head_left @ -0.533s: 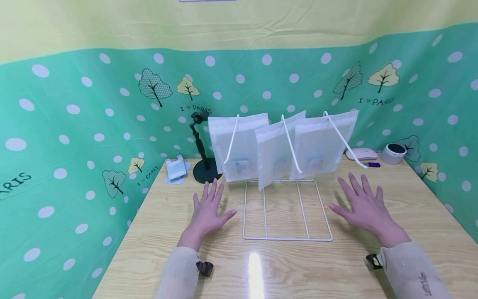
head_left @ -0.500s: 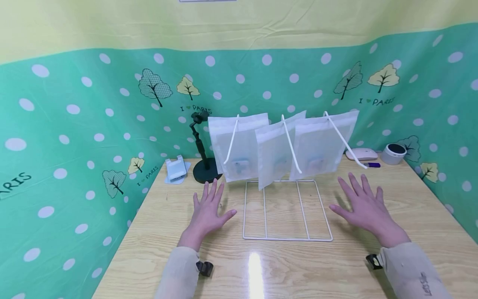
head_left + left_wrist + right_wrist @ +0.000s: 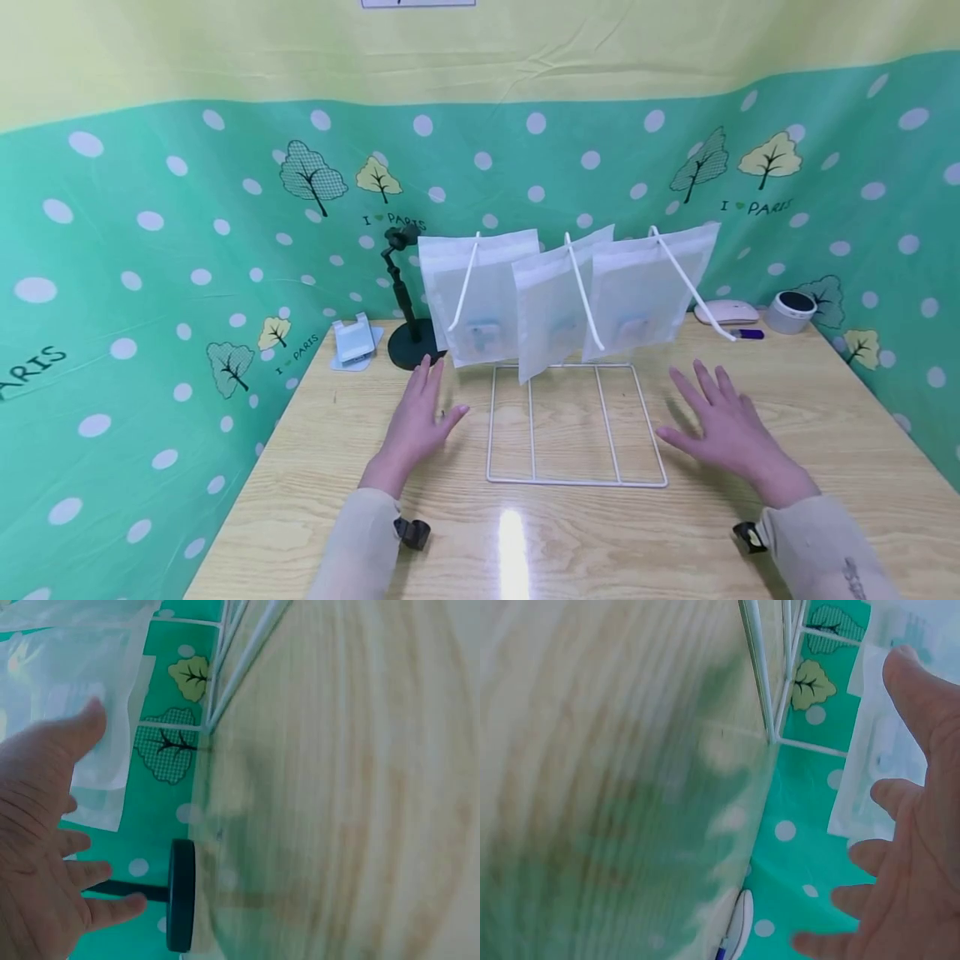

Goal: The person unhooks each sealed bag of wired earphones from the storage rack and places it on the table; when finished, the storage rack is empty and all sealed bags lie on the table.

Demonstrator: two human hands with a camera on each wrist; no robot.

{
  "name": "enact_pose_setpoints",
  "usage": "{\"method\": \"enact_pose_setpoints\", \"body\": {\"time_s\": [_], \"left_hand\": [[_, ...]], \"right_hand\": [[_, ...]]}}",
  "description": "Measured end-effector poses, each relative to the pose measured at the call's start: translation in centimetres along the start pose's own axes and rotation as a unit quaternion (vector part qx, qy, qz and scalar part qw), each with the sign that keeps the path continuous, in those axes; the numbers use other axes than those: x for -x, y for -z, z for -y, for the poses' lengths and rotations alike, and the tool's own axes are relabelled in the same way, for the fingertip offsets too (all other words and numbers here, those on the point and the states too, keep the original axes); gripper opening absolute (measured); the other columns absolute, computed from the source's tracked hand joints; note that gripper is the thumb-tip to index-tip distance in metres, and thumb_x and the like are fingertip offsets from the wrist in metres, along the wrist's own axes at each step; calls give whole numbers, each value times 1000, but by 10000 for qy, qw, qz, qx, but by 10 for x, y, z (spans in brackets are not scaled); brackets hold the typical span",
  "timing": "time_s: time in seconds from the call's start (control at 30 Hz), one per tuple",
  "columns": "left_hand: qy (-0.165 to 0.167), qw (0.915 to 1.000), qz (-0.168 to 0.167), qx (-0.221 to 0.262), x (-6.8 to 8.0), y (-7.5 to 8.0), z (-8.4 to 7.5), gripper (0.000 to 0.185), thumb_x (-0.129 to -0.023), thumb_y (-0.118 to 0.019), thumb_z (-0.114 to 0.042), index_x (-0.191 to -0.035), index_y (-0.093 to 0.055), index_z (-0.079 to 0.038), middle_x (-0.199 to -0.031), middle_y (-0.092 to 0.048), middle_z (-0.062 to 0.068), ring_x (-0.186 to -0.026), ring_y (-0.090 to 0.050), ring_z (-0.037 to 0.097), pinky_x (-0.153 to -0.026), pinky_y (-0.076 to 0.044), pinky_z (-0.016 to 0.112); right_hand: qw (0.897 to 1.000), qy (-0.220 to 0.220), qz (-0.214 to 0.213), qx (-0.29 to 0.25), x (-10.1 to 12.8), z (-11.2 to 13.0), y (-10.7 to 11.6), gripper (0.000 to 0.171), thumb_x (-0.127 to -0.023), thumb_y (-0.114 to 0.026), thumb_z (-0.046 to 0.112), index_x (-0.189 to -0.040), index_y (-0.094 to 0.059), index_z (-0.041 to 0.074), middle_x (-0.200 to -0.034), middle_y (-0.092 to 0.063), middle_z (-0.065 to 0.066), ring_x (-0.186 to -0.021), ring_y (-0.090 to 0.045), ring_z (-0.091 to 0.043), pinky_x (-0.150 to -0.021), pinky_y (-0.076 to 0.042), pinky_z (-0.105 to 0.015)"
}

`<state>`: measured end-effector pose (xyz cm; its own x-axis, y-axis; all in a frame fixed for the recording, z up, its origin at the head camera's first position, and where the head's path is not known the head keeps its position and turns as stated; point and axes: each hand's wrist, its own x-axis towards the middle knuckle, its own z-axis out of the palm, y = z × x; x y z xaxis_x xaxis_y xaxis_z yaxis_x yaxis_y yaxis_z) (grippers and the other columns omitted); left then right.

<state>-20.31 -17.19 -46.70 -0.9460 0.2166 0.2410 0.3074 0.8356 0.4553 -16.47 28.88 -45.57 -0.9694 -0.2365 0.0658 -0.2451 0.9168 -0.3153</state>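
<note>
3 clear bags (image 3: 551, 304), 1 wire rack (image 3: 576, 421), 2 hands (image 3: 416, 421), 1 phone stand (image 3: 405, 292), 1 mouse (image 3: 726, 312)

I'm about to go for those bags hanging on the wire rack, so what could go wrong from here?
1. The three frosted bags overlap on their pegs, so pulling one might drag its neighbour off.
2. The white wire rack looks light and neither the left hand nor the right hand holds it; a tug could tip or slide it.
3. The black stand sits close beside the left hand and could get knocked.
</note>
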Motion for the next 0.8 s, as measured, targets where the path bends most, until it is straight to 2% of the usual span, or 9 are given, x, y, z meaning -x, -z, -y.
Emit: {"method": "enact_pose_setpoints", "body": {"time_s": [0.13,0.2,0.27,0.33,0.4,0.47,0.6,0.8], "left_hand": [[245,9968,-326,684,-12,3,-5,75,-93,-66,-35,-151,-29,-4,-156,-27,17,-141,-31,35,-111,-32,51],[476,9907,-475,1180,-19,6,-8,70,-93,-67,-31,-149,-33,-4,-151,-35,15,-135,-39,34,-106,-39,50],[737,9777,-642,1856,-27,10,-11,65,-94,-67,-28,-146,-38,-4,-146,-41,15,-128,-48,33,-99,-46,48],[955,9606,-795,2486,-35,15,-15,59,-94,-66,-27,-143,-42,-4,-141,-46,15,-120,-54,32,-92,-51,46],[1082,9476,-934,2856,-44,19,-17,55,-94,-67,-26,-139,-45,-3,-137,-49,15,-113,-58,30,-87,-54,42],[1127,9423,-1015,2985,-51,22,-19,53,-94,-67,-27,-137,-47,-3,-135,-51,15,-109,-60,28,-84,-55,40],[1164,9433,-1043,2927,-60,24,-21,52,-93,-67,-28,-135,-49,-4,-132,-52,13,-108,-60,27,-83,-56,38],[1197,9366,-1059,3119,-68,24,-24,45,-93,-68,-27,-130,-53,-5,-124,-58,11,-105,-61,24,-76,-57,35]], "right_hand": [[9996,129,193,-139,4,4,-5,99,-86,-59,65,-157,-13,14,-157,-8,-32,-136,-8,-61,-96,-19,-80],[9992,221,249,-206,5,7,-8,99,-85,-61,64,-156,-18,10,-154,-14,-35,-134,-16,-62,-97,-22,-78],[9986,317,297,-302,7,10,-10,100,-84,-63,63,-154,-23,4,-150,-21,-38,-132,-22,-62,-98,-26,-75],[9974,347,437,-455,9,14,-11,101,-83,-64,63,-152,-26,0,-148,-24,-39,-131,-26,-60,-99,-29,-73],[9955,400,591,-630,10,17,-14,103,-82,-66,63,-151,-27,-3,-146,-28,-40,-130,-29,-59,-99,-31,-71],[9935,448,739,-735,11,19,-16,105,-80,-68,64,-150,-28,-4,-146,-29,-39,-130,-31,-58,-99,-33,-69],[9911,550,896,-816,12,17,-19,109,-76,-71,64,-148,-30,-6,-147,-31,-36,-132,-31,-56,-103,-32,-66],[9883,729,1025,-865,10,14,-20,105,-73,-77,58,-146,-36,-6,-148,-34,-32,-134,-26,-56,-104,-26,-69]]}}
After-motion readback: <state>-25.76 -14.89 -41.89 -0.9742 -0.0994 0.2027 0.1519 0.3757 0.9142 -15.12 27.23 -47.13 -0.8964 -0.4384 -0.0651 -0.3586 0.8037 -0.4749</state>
